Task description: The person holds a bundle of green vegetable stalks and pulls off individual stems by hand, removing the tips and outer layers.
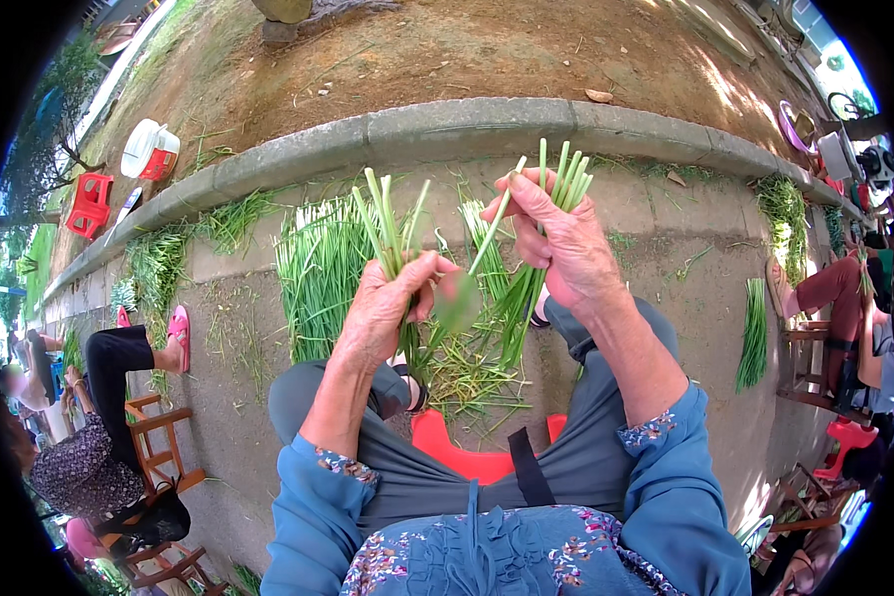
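My left hand [382,308] grips a chive bunch [392,223], stalks up. My right hand [561,243] clutches more chives [566,179] and pinches one stalk [492,233] slanting between both hands.

packages: none in view
labels: none in view
signs: none in view
screens: none in view

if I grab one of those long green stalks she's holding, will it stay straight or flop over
Probably fairly stiff at the base: the green stalks stand upright above the right hand. The leafy ends below it hang down, so likely floppy there. They look thin and light; the left hand holds several at once.
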The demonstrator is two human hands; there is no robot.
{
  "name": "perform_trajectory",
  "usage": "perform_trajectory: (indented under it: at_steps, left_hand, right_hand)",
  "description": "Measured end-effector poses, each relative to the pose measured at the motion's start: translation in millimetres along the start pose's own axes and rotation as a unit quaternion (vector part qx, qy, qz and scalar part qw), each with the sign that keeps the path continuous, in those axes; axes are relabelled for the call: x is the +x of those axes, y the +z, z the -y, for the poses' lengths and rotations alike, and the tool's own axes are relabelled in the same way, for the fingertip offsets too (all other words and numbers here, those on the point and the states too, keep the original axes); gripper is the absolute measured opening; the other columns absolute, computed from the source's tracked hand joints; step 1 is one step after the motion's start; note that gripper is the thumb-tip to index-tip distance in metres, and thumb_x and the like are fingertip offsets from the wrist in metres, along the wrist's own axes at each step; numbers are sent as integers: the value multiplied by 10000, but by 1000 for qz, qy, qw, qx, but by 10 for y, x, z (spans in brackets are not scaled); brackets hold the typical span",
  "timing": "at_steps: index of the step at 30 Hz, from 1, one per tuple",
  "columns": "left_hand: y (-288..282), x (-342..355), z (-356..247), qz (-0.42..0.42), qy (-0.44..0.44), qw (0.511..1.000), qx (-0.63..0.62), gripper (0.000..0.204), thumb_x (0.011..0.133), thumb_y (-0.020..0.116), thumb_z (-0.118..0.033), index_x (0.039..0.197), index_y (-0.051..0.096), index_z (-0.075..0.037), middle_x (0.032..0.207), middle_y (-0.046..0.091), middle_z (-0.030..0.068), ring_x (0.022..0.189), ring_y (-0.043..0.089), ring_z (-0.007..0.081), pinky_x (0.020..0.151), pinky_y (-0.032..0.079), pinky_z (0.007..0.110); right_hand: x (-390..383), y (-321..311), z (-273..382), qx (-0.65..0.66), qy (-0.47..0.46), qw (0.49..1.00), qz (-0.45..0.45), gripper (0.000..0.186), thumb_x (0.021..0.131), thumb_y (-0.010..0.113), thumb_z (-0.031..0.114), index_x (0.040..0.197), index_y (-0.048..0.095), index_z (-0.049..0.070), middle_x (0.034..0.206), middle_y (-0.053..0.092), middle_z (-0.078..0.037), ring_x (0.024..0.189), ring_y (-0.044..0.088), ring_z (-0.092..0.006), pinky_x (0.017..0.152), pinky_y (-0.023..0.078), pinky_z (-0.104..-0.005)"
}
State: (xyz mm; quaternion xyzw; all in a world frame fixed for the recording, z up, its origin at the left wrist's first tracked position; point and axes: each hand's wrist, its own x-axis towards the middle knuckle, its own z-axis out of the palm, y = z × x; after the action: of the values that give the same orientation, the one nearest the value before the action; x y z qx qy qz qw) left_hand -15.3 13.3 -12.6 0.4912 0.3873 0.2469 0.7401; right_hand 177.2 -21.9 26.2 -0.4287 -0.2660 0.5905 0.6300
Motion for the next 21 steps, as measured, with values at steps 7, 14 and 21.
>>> perform_trajectory:
  at_steps: [7,14,21]
  left_hand:
    - [108,-63,-20,34,13,998,-54,231,794,618,-225,880,599,-12,734,618,108,426,372,59,416,280,182]
    - [110,-60,13,19,-1,998,-58,191,770,648,-185,855,607,-19,680,604,94,420,367,54,396,266,174]
    - [133,-64,-5,6,-1,998,-70,209,792,623,-211,853,603,-12,628,569,59,418,339,49,403,243,183]
  right_hand:
    - [-16,100,-126,-57,-2,998,-5,158,816,606,225,852,580,73,713,634,-38,416,332,-1,368,238,-174]
    - [-36,146,-170,-66,6,997,24,194,839,575,237,899,582,53,712,614,-20,424,325,0,377,225,-169]
    - [-102,223,-191,-70,7,997,29,211,879,507,258,900,573,59,671,568,8,423,317,5,364,215,-164]
